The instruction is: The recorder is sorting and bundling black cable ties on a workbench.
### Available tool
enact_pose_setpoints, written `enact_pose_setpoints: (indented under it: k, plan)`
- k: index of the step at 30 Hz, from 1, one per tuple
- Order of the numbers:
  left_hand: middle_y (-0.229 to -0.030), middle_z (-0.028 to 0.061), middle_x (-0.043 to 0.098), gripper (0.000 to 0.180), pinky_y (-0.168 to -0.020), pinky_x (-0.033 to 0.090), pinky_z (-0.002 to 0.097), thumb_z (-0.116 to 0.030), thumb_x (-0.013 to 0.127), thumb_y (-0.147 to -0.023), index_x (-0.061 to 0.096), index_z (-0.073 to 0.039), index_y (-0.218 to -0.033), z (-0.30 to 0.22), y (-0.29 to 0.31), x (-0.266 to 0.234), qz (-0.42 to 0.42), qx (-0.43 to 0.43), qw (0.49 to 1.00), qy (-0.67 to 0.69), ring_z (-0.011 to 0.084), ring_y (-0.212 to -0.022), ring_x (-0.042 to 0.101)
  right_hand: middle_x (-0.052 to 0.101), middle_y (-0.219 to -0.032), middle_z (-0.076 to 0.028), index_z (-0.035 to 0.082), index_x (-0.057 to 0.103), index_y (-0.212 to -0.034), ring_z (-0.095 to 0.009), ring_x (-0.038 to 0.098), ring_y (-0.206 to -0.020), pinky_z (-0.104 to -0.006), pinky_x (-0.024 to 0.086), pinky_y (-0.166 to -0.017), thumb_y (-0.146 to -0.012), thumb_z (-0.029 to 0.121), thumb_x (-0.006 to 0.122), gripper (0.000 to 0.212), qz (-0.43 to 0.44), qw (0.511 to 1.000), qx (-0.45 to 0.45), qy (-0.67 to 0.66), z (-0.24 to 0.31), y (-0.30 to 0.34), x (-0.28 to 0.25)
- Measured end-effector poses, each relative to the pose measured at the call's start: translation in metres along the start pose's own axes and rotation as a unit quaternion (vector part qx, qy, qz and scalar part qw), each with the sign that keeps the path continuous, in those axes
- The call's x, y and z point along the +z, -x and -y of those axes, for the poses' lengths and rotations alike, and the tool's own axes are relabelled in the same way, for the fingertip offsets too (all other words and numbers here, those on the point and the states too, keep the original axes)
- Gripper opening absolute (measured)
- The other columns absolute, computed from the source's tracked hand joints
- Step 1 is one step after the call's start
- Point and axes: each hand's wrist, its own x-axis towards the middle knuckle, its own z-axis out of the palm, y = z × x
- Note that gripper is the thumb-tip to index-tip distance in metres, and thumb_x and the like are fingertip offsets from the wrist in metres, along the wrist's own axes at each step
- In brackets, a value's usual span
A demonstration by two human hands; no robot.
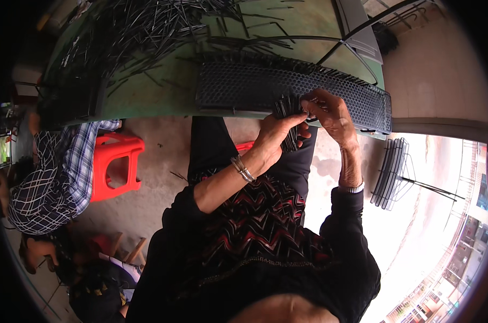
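Note:
A bundle of thin black sticks [290,107] is gripped in my left hand [279,132], its fingers wrapped round the bundle's middle. My right hand [330,113] is at the bundle's upper right side, thumb and fingers pinched together. What sits in that pinch is too small to make out. Just beyond both hands lies a long dark tray [238,89] with a grid of small round holes. Along its far edge stands a row of short black sticks [287,62]. The tray rests at the near edge of a green table [147,102].
Many loose black sticks [147,32] lie heaped at the table's far left. Thin dark rods [341,40] cross above the tray's right part. A red plastic stool [117,167] stands at left beside a person in checked clothing [55,172]. A wire rack [389,172] is at right.

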Motion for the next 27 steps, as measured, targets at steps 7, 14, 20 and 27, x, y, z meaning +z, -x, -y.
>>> enact_pose_setpoints:
  k: [7,14,20,27]
  plan:
    - [-0.086,0.0037,0.067,0.024,-0.059,0.049,0.0280,-0.028,0.067,-0.089,0.065,-0.008,-0.102,-0.002,0.002,0.008,0.004,0.007,1.000,0.011,0.0176,-0.080,0.070,0.063,-0.075,-0.005,-0.003,0.065,-0.098,-0.010,0.055,-0.069,-0.0240,0.046,-0.064,-0.087,0.008,0.062,0.016,-0.043,0.996,0.022,-0.076,-0.001,0.003,0.000]
    - [-0.093,0.0051,0.069,0.024,-0.059,0.050,0.0273,-0.028,0.065,-0.090,0.065,-0.008,-0.102,-0.001,0.002,0.008,-0.014,0.020,1.000,0.002,0.0178,-0.081,0.070,0.064,-0.077,-0.006,-0.004,0.065,-0.104,-0.010,0.057,-0.070,-0.0239,0.046,-0.063,-0.088,0.009,0.061,0.021,-0.050,0.997,0.015,-0.050,0.006,0.005,0.003]
    - [-0.095,0.0063,0.069,0.025,-0.058,0.050,0.0288,-0.028,0.065,-0.090,0.063,-0.007,-0.104,0.001,0.001,0.008,-0.035,0.044,0.998,-0.005,0.0190,-0.081,0.070,0.066,-0.080,-0.006,-0.003,0.065,-0.106,-0.011,0.061,-0.071,-0.0244,0.050,-0.067,-0.089,0.009,0.058,0.022,-0.063,0.997,0.000,-0.046,-0.001,0.006,0.003]
    - [-0.085,0.0077,0.069,0.021,-0.053,0.051,0.0301,-0.026,0.067,-0.089,0.063,-0.007,-0.096,0.004,0.001,0.007,-0.050,0.015,0.998,0.031,0.0201,-0.076,0.070,0.070,-0.084,-0.010,-0.003,0.063,-0.100,-0.014,0.067,-0.072,-0.0266,0.053,-0.068,-0.091,0.009,0.058,0.016,-0.309,0.950,-0.051,0.008,-0.003,-0.005,-0.013]
